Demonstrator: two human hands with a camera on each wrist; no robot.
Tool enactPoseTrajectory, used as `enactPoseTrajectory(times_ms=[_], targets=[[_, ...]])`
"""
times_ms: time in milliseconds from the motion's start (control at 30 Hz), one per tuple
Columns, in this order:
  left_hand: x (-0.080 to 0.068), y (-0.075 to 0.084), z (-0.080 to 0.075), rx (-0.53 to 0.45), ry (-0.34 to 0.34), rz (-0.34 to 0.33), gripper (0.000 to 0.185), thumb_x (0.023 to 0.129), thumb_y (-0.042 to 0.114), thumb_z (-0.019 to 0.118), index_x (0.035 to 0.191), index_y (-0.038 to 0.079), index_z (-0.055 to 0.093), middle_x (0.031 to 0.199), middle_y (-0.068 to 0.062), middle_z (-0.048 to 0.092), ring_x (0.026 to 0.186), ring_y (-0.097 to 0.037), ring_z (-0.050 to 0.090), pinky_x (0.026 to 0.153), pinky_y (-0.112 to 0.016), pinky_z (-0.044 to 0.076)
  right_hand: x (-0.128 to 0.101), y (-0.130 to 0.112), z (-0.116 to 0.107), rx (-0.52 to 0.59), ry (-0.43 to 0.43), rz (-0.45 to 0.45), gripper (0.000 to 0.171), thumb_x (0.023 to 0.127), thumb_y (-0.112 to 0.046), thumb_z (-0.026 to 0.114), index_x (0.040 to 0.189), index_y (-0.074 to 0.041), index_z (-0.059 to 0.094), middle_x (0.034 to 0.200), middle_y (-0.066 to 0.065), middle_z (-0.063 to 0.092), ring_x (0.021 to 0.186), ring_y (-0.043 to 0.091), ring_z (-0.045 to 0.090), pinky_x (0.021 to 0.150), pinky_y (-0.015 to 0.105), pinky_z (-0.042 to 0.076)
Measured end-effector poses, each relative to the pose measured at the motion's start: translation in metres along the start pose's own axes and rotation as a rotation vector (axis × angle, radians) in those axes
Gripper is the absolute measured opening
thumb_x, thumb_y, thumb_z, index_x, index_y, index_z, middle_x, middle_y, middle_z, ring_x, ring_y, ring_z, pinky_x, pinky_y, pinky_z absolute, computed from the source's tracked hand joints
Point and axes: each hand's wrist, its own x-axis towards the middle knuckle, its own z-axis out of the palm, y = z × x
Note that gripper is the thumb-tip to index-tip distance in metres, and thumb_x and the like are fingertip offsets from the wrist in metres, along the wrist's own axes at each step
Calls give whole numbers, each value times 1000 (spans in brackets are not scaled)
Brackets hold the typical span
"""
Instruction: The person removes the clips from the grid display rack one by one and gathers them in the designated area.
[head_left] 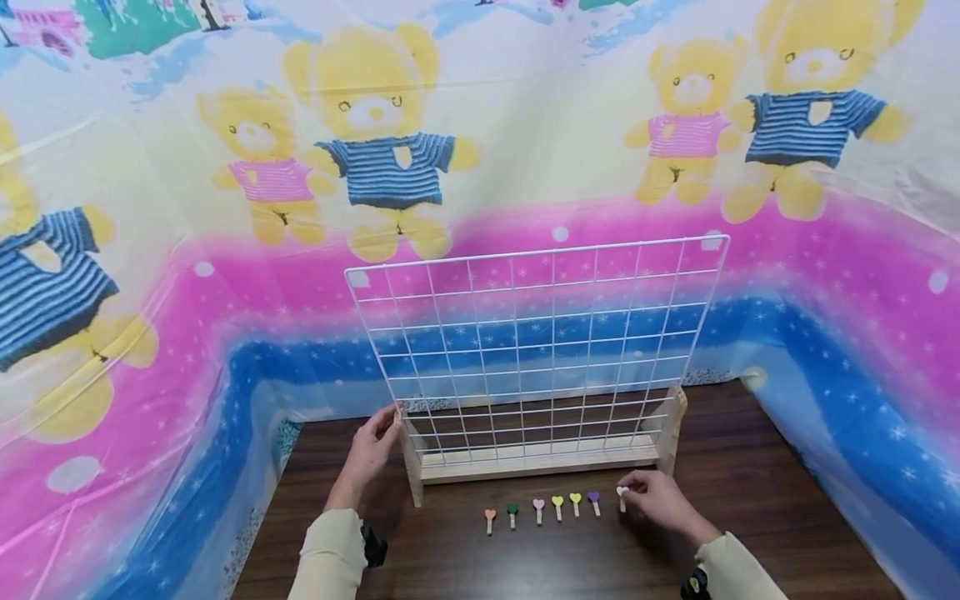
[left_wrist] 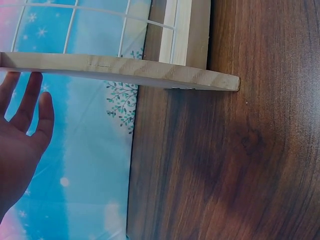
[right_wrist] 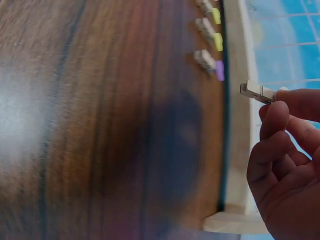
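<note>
A white wire grid panel point(head_left: 536, 350) stands upright in a wooden stand point(head_left: 540, 462) on the dark wood table point(head_left: 750, 517). My left hand point(head_left: 384, 427) rests with straight fingers against the stand's left post; in the left wrist view the left hand point(left_wrist: 25, 105) lies flat beside the wooden foot point(left_wrist: 125, 70). My right hand point(head_left: 628, 490) pinches a small white heart-topped clothespin point(head_left: 622, 495) just above the table, at the right end of a row of several coloured heart clothespins point(head_left: 540, 508). The right wrist view shows the right hand point(right_wrist: 275, 102) pinching this clothespin point(right_wrist: 256, 90).
Purple point(right_wrist: 210, 62) and yellow-green point(right_wrist: 209, 31) clothespins lie in front of the stand's base. A bright bear-print plastic sheet point(head_left: 375, 167) walls the table at the back and both sides. Bare table lies in front of the row.
</note>
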Motion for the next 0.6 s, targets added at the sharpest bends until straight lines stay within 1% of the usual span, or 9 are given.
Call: enactPoseTrajectory(times_ms=[167, 267, 467, 600], targets=[[0, -2, 0, -4, -3, -11, 39, 100, 15, 50, 138, 9, 48, 130, -19, 54, 119, -31, 50, 94, -47, 43, 3, 9, 7, -9, -3, 45, 8, 86, -4, 65, 91, 2, 68, 68, 1, 60, 48, 13, 53, 45, 27, 44], [0, -2, 0, -1, -3, -10, 39, 100, 15, 49, 138, 9, 48, 131, -19, 53, 120, -32, 49, 94, -47, 43, 6, 11, 9, -36, 2, 80, 6, 86, -4, 65, 90, -1, 68, 66, 1, 59, 48, 14, 52, 45, 28, 43], [0, 0, -3, 1, -9, -23, 39, 100, 16, 50, 138, 11, 48, 135, -17, 50, 123, -31, 47, 95, -48, 42, 13, 19, 15, -80, 5, 110, 5, 85, -4, 64, 88, -5, 68, 67, -2, 59, 48, 14, 53, 46, 28, 44], [0, -1, -2, -5, -15, -14, 39, 99, 16, 51, 138, 11, 49, 132, -17, 53, 120, -31, 49, 95, -47, 43, 15, 24, 19, -101, 6, 130, 5, 85, -4, 64, 87, -6, 68, 66, -3, 58, 48, 14, 53, 46, 28, 44]])
